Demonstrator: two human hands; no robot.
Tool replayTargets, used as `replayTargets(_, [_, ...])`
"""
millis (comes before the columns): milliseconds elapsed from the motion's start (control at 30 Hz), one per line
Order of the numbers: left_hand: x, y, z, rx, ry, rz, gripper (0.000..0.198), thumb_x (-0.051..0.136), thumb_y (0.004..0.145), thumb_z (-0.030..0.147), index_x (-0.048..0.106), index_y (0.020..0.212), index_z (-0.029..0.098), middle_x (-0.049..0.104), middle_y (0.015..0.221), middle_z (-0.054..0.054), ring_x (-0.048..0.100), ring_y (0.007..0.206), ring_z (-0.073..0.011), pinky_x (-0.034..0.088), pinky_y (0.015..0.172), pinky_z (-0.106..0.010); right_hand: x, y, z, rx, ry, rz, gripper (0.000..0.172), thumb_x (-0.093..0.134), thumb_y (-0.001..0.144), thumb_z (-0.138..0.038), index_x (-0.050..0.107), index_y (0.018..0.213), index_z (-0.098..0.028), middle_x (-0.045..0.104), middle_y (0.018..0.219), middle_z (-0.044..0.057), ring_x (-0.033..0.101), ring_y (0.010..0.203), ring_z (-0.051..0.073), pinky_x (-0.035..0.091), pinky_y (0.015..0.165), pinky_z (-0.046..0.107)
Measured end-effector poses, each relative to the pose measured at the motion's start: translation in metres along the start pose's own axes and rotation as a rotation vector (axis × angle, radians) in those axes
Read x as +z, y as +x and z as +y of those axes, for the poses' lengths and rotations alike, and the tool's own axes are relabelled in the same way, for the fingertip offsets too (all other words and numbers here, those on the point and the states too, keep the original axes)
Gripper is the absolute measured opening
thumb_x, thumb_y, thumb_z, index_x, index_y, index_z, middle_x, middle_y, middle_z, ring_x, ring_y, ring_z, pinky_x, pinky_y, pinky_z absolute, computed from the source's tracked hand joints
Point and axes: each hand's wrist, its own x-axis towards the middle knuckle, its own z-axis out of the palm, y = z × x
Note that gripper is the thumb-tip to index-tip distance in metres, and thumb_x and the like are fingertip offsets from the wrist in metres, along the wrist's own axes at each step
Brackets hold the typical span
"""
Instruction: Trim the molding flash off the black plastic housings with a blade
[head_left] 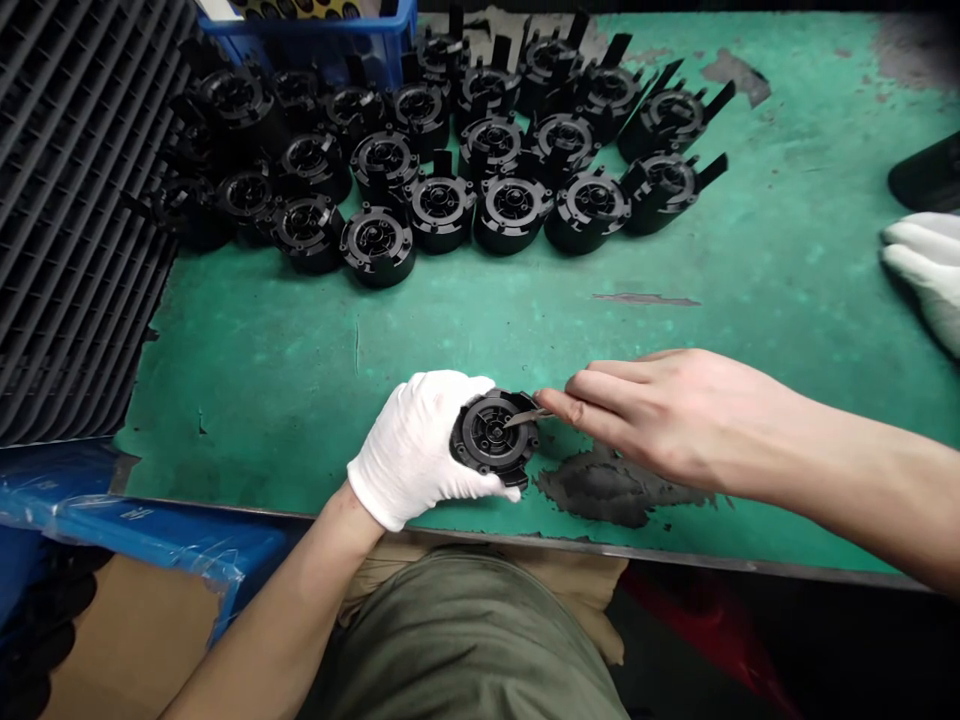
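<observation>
My left hand (420,445), in a white glove, is wrapped round a round black plastic housing (491,455) near the table's front edge. The housing's ringed face is turned up toward me. My bare right hand (637,410) comes in from the right, closed on a thin blade (527,416) that looks like a trimming knife. The blade's tip reaches the middle of the housing's face. Its handle is hidden inside my right hand.
Several similar black housings (512,210) stand in rows on the green table (480,310). Behind them is a blue bin (322,45). Black ribbed trays (75,180) rise at the left. Another person's gloved hand (926,265) rests at the right edge, by a dark cylinder (930,175).
</observation>
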Motion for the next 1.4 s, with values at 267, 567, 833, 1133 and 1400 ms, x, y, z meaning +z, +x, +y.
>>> replayTargets(267, [-0.001, -0.001, 0.001, -0.005, -0.002, 0.005, 0.066, 0.096, 0.067, 0.080, 0.068, 0.094, 0.026, 0.071, 0.088, 0.001, 0.069, 0.082, -0.0231, 0.038, 0.069, -0.034, 0.002, -0.018, -0.019, 0.236, -0.004, 0.087, 0.038, 0.057, 0.110, -0.012, 0.061, 0.147, -0.015, 0.069, 0.091, 0.004, 0.062, 0.075, 0.017, 0.042, 0.061, 0.032])
replayTargets(567, [-0.001, 0.000, 0.000, -0.010, -0.019, -0.019, 0.065, 0.095, 0.069, 0.079, 0.071, 0.099, 0.027, 0.074, 0.092, -0.001, 0.071, 0.087, -0.0263, 0.043, 0.074, -0.036, 0.023, -0.016, -0.064, 0.433, -0.040, 0.110, 0.042, 0.065, 0.105, -0.009, 0.061, 0.147, -0.012, 0.070, 0.091, 0.002, 0.061, 0.071, 0.015, 0.044, 0.062, 0.030])
replayTargets(833, [0.000, 0.000, 0.001, -0.005, -0.010, -0.005, 0.063, 0.098, 0.067, 0.075, 0.070, 0.097, 0.027, 0.074, 0.091, 0.000, 0.071, 0.084, -0.0251, 0.042, 0.072, -0.035, 0.014, -0.013, -0.067, 0.407, 0.023, 0.120, 0.049, 0.052, 0.104, 0.001, 0.060, 0.151, -0.014, 0.080, 0.119, 0.011, 0.072, 0.091, 0.021, 0.056, 0.082, 0.033])
replayTargets(1133, [-0.001, 0.000, 0.002, -0.004, -0.025, -0.018, 0.056, 0.097, 0.073, 0.070, 0.071, 0.099, 0.027, 0.076, 0.093, -0.002, 0.073, 0.088, -0.0271, 0.046, 0.075, -0.036, 0.017, -0.014, -0.063, 0.368, 0.002, 0.089, 0.061, 0.056, 0.102, 0.000, 0.052, 0.162, -0.008, 0.078, 0.117, 0.017, 0.068, 0.093, 0.028, 0.051, 0.082, 0.043])
replayTargets(1400, [0.000, 0.000, 0.001, -0.013, -0.010, -0.020, 0.059, 0.097, 0.071, 0.072, 0.070, 0.097, 0.026, 0.075, 0.090, -0.001, 0.072, 0.085, -0.0265, 0.045, 0.075, -0.036, 0.027, -0.014, -0.057, 0.391, 0.026, 0.140, 0.060, 0.057, 0.102, -0.001, 0.053, 0.161, -0.012, 0.077, 0.116, 0.014, 0.066, 0.094, 0.027, 0.051, 0.082, 0.041])
